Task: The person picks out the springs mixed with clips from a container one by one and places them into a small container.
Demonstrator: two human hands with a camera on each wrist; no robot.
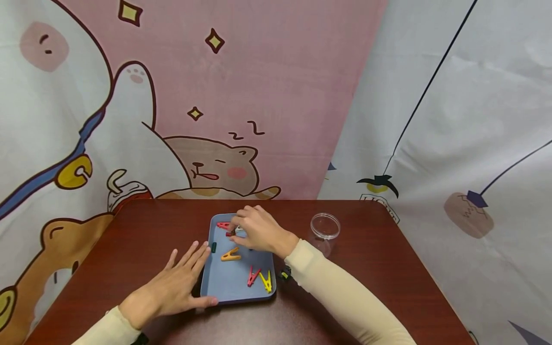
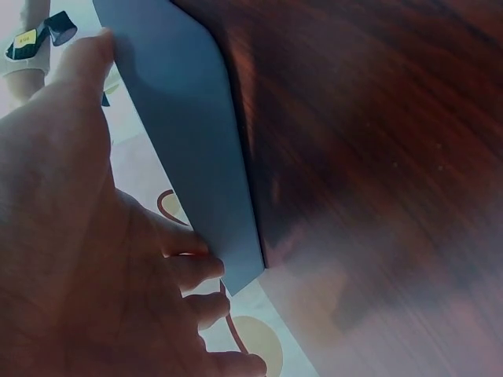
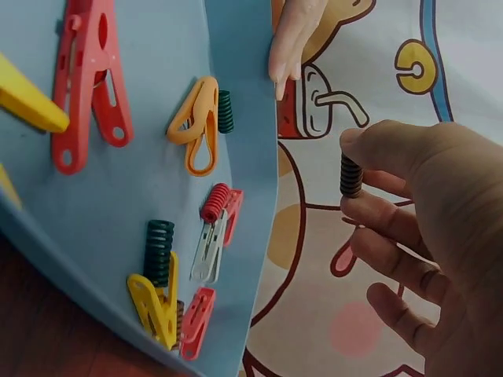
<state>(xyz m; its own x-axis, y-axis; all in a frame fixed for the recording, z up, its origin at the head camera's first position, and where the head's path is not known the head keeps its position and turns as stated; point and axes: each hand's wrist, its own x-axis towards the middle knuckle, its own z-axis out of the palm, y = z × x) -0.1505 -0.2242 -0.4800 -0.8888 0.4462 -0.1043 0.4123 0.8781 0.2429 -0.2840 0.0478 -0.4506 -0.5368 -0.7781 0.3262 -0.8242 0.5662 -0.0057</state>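
Note:
My right hand [image 1: 258,230] is above the far part of a blue tray [image 1: 228,285]. In the right wrist view it pinches a small dark spring-like coil [image 3: 351,177] between thumb and fingertips. My left hand [image 1: 177,282] rests against the tray's left side, fingers straight, the thumb at the near corner. On the tray lie an orange clothespin [image 1: 230,255], a red clothespin [image 1: 253,277] and a yellow clothespin [image 1: 266,281]. More clothespins are near the far end, partly hidden by my right hand. Among them are a red coil [image 3: 214,202] and a dark green coil [image 3: 159,251].
A clear round jar [image 1: 325,227] stands open on the dark red-brown table [image 1: 366,268], right of the tray and near my right forearm. Another green coil [image 1: 213,247] lies along the tray's left wall. Behind the table hangs a cartoon-printed cloth [image 1: 280,96].

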